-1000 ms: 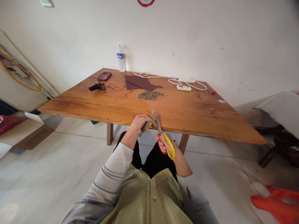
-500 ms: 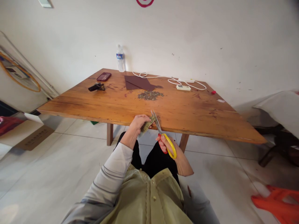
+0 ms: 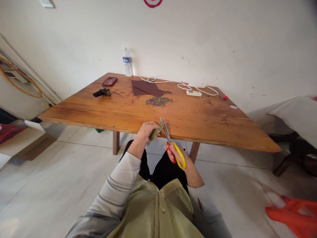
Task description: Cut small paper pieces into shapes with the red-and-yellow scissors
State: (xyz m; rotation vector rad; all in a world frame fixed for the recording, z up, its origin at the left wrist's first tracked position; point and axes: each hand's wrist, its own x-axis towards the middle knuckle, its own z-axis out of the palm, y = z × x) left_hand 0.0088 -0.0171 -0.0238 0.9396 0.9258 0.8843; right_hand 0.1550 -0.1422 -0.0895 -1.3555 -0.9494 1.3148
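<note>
My left hand (image 3: 146,131) is closed on a flat, olive-green printed piece (image 3: 156,131) at the table's front edge; its exact kind is not clear. My right hand (image 3: 183,158) grips a pair of scissors (image 3: 179,155) with one red and one yellow handle. Their blades point away from me, slightly parted, right beside the piece's upper end. Beyond the hands, a heap of small dark clippings (image 3: 158,101) lies on the wooden table (image 3: 119,112).
Dark brown sheets (image 3: 146,88) lie behind the clippings. A water bottle (image 3: 127,62), a phone (image 3: 109,81) and a black object (image 3: 101,93) are at the left. At the right are a remote control (image 3: 193,93) and a white cord (image 3: 210,90).
The scissor blades have parted a little more at the tips. Both hands stay in nearly the same place, and the view has shifted slightly.
</note>
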